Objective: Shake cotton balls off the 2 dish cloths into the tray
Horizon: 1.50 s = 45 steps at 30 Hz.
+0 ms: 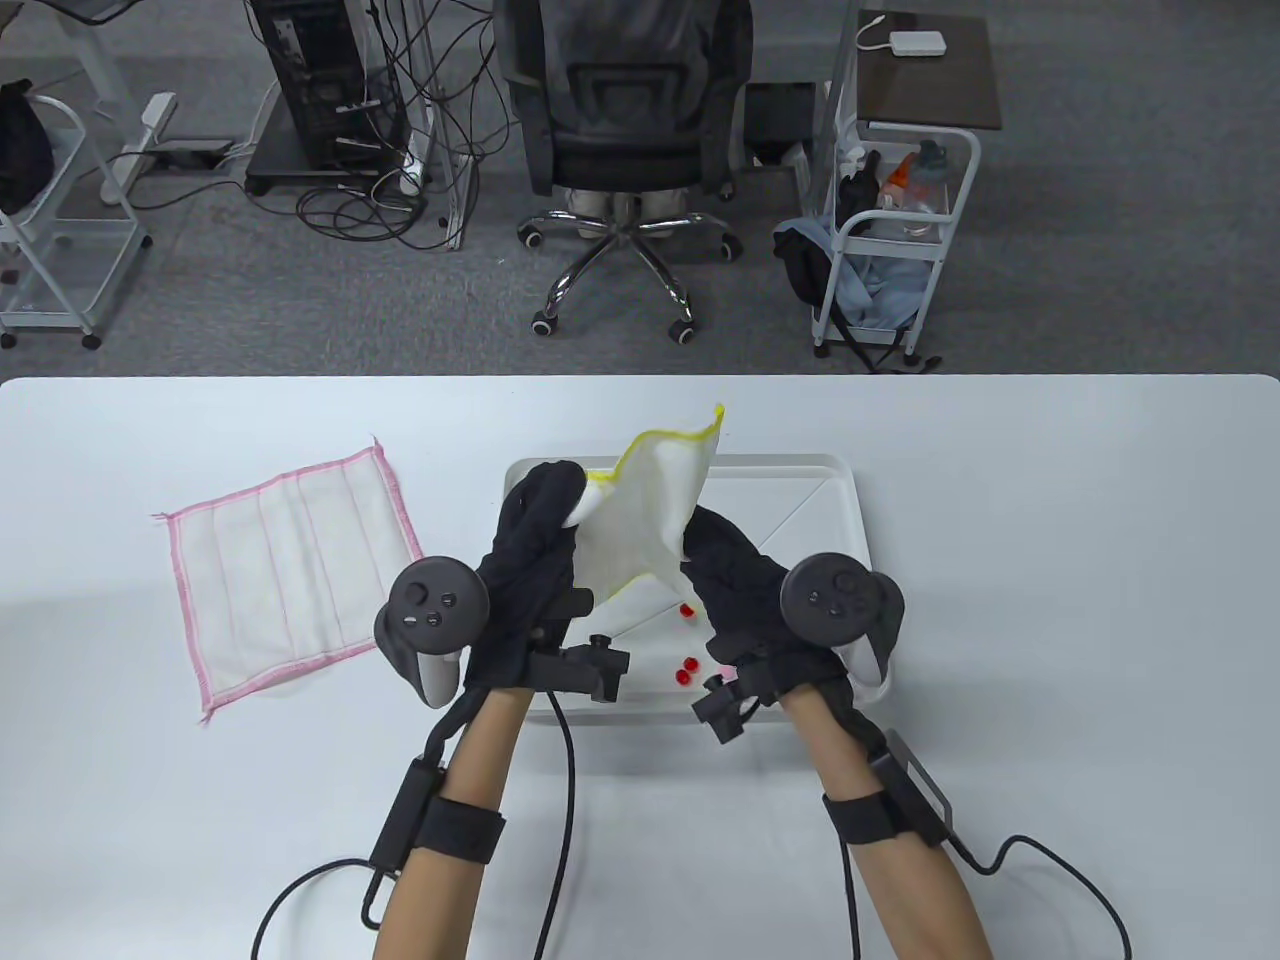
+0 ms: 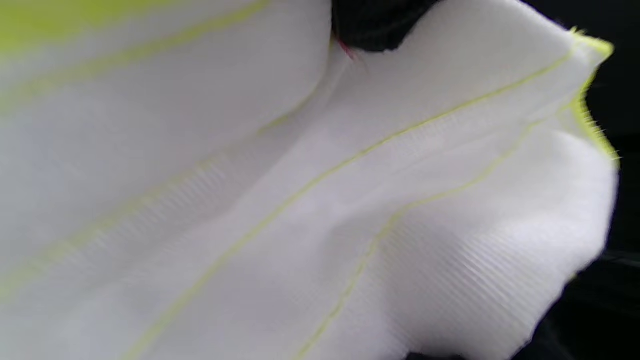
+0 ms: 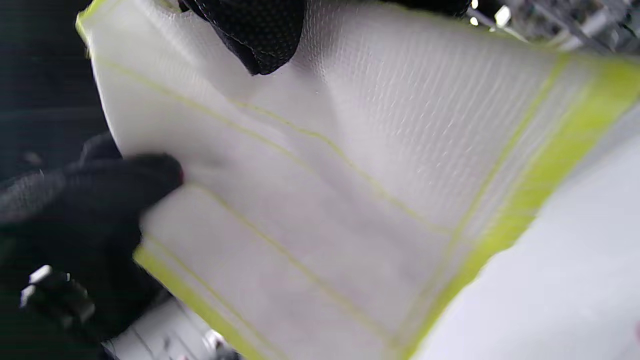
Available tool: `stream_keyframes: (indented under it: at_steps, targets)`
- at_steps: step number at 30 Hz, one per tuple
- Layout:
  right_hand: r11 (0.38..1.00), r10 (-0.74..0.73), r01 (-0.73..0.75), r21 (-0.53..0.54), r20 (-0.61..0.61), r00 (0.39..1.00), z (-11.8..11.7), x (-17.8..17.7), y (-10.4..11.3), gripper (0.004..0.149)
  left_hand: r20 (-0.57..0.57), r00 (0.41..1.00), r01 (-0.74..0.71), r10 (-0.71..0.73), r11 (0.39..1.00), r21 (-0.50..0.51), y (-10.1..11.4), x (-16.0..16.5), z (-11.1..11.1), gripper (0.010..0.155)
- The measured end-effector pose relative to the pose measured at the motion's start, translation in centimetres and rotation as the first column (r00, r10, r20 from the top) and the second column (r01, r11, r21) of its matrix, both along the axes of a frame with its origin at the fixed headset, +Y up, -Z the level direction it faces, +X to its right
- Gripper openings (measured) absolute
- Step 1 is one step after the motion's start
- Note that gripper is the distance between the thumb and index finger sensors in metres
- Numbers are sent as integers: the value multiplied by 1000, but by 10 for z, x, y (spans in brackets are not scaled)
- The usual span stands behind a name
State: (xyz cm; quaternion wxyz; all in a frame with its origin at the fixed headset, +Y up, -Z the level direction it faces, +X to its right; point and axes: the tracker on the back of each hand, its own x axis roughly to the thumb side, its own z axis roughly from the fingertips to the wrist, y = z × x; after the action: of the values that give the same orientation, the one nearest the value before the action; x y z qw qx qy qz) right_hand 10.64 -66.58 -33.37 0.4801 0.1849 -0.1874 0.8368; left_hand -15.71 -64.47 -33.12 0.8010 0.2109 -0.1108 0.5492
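A white dish cloth with a yellow hem [image 1: 655, 500] hangs crumpled above the white tray [image 1: 835, 500]. My left hand [image 1: 545, 520] grips its left edge and my right hand [image 1: 715, 545] holds its lower right part. The cloth [image 2: 320, 200] fills the left wrist view, a black fingertip [image 2: 375, 25] pressing it at the top. In the right wrist view the cloth [image 3: 350, 175] is pinched by a fingertip [image 3: 260, 35] from above, and the other hand's fingers [image 3: 115, 185] hold its left edge. Small red balls [image 1: 686, 668] lie in the tray. A pink-hemmed cloth [image 1: 285, 575] lies flat to the left.
The white table [image 1: 1050, 650] runs wide on both sides of the tray. Cables [image 1: 570, 800] trail from my wrists toward the near edge. Beyond the far edge stand an office chair [image 1: 625, 150] and a white cart [image 1: 900, 230].
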Motion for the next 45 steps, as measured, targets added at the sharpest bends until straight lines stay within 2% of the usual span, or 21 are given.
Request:
stream_keyframes:
  at_steps: [1, 2, 3, 4, 5, 7, 8, 10, 13, 15, 16, 18, 21, 23, 27, 29, 31, 36, 40, 43, 45]
  targets:
    - [999, -37, 37, 5, 33, 999, -4, 1, -2, 44, 9, 1000, 11, -11, 1000, -5, -1, -1, -3, 47]
    - [996, 23, -25, -89, -26, 999, -11, 2, -5, 44, 0, 1000, 31, -31, 997, -68, -4, -2, -6, 47]
    - [986, 74, -89, -144, -108, 991, -9, 4, -8, 44, 10, 1000, 19, -18, 997, -72, -6, -1, -3, 47]
    - [998, 16, -23, -60, -106, 994, -2, 7, -11, 44, 25, 1000, -2, 2, 1000, -21, -7, 1, -2, 47]
    - [998, -59, 59, -8, -7, 998, -4, 8, -15, 44, 47, 999, 7, -6, 1000, -26, -8, 1, -5, 47]
    - [983, 78, -90, -161, -74, 994, -9, 12, -18, 44, 61, 998, 13, -10, 999, -53, -11, 1, -3, 47]
    - [988, 61, -72, -138, -81, 995, -6, 14, -18, 44, 66, 998, 13, -11, 1000, -23, -11, 1, 0, 48]
    - [995, -33, 34, -89, 10, 999, -3, 24, -13, 44, 82, 996, 21, -23, 1000, 16, -8, 0, 9, 49]
    - [972, -142, 147, -181, 43, 989, -1, 49, 1, 44, 105, 987, 113, -118, 992, 58, -2, -7, 33, 56]
    - [951, -181, 199, -237, 96, 979, -3, 72, 7, 44, 81, 954, 284, -288, 957, 49, -1, -13, 51, 62]
    - [935, -208, 240, -262, 145, 967, -5, 88, 9, 43, 35, 900, 434, -435, 901, 25, -3, -15, 62, 66]
    - [890, -261, 329, -316, 239, 935, -9, 120, 6, 44, -40, 727, 682, -685, 728, -64, -12, -19, 80, 71]
    - [797, -338, 495, -345, 425, 840, -10, 175, -7, 44, -44, 547, 819, -836, 546, -176, -29, -24, 94, 75]
    - [752, -350, 567, -337, 526, 775, -8, 207, -18, 44, -24, 505, 842, -863, 498, -208, -41, -27, 97, 75]
    - [689, -295, 656, -309, 707, 643, 1, 262, -42, 45, 16, 516, 831, -856, 496, -251, -65, -29, 96, 75]
    - [661, -261, 686, -303, 765, 589, 5, 282, -54, 45, 31, 469, 857, -883, 446, -259, -71, -25, 95, 75]
    - [654, -215, 689, -312, 796, 565, 9, 296, -64, 46, 47, 427, 877, -903, 401, -263, -74, -20, 95, 75]
    - [636, -156, 696, -335, 827, 540, 11, 307, -82, 49, 35, 403, 889, -914, 382, -252, -77, -18, 98, 74]
    - [662, -54, 634, -400, 818, 573, 10, 307, -85, 52, 32, 386, 895, -922, 365, -257, -80, -18, 99, 74]
    - [739, 195, 407, -537, 748, 634, 6, 301, -79, 56, 36, 371, 900, -928, 350, -262, -81, -17, 99, 74]
    - [741, 353, 259, -620, 687, 635, 5, 295, -74, 61, 39, 361, 903, -932, 339, -263, -83, -16, 99, 74]
